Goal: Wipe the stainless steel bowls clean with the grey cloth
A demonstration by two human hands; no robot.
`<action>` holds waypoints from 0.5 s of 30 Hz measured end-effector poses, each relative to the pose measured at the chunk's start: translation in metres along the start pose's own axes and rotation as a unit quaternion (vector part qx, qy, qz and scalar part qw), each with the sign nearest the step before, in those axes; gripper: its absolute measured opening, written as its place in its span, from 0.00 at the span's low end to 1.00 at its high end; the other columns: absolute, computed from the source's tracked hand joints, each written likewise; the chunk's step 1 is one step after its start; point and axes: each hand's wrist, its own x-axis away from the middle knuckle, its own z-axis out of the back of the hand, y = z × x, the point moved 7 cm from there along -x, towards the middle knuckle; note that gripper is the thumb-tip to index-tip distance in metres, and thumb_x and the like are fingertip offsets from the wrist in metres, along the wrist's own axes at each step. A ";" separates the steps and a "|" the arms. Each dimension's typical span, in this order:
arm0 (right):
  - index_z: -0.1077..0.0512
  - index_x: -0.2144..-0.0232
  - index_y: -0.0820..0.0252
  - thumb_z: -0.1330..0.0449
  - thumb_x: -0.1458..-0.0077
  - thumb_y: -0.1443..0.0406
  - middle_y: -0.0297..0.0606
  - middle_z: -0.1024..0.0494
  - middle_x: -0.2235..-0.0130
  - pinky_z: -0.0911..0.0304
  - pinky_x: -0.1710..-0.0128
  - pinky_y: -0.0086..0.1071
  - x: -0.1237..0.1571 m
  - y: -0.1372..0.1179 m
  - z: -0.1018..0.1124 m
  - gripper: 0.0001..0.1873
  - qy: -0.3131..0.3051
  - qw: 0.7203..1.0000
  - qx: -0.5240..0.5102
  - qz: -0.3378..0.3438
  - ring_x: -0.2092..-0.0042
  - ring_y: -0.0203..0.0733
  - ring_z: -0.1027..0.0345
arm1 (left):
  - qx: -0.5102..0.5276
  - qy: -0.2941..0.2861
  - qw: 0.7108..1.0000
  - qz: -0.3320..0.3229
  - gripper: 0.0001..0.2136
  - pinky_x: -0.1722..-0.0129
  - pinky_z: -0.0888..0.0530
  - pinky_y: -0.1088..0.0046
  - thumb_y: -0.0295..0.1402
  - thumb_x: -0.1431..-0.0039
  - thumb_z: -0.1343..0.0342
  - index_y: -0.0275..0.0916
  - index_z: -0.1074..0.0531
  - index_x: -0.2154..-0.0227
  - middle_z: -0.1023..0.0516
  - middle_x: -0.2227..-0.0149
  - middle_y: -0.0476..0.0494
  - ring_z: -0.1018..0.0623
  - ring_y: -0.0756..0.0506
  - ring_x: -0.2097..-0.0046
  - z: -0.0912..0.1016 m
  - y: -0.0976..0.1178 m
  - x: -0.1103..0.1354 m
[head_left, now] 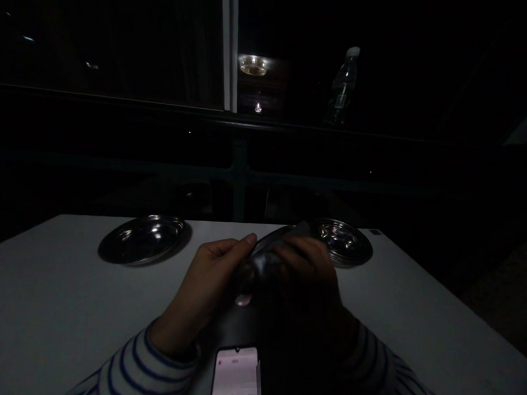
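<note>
The scene is very dark. My left hand (pixel 206 286) and my right hand (pixel 309 276) meet over the white table (pixel 55 297), both closed around a dark, shiny metal plate (pixel 269 243) tilted up between them. The left thumb lies along the plate's near rim. My right fingers press on its upper face, possibly with a dark cloth that I cannot make out. Both sleeves are white with blue stripes.
A metal plate (pixel 144 239) lies at the left on the table, another metal plate (pixel 345 241) at the right behind my hands. A lit phone (pixel 235 374) lies at the near edge. A plastic bottle (pixel 344 85) stands on a dark ledge behind.
</note>
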 end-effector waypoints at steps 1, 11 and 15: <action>0.34 0.56 0.60 0.49 0.44 0.66 0.42 0.30 0.56 0.39 0.56 0.40 0.000 0.006 0.000 0.12 0.006 0.999 0.001 -0.032 0.54 0.43 0.38 | -0.001 0.003 1.000 0.000 0.17 0.84 0.42 0.81 0.44 0.55 0.41 0.35 0.33 0.86 0.34 0.87 0.52 0.36 0.55 0.83 0.000 0.000 0.000; 0.33 0.56 0.62 0.50 0.43 0.64 0.42 0.29 0.57 0.39 0.56 0.40 -0.004 -0.009 -0.004 0.14 -0.015 0.999 0.003 0.037 0.54 0.44 0.38 | -0.018 -0.014 1.000 0.004 0.18 0.83 0.41 0.80 0.45 0.53 0.44 0.36 0.34 0.86 0.34 0.86 0.52 0.36 0.54 0.83 -0.003 -0.004 -0.001; 0.32 0.57 0.62 0.52 0.42 0.67 0.43 0.29 0.57 0.38 0.57 0.38 -0.005 0.012 -0.003 0.13 0.003 0.997 0.002 -0.072 0.55 0.43 0.37 | -0.016 -0.002 1.000 0.007 0.17 0.84 0.42 0.81 0.45 0.53 0.43 0.36 0.34 0.85 0.36 0.87 0.53 0.37 0.55 0.83 -0.002 -0.004 -0.001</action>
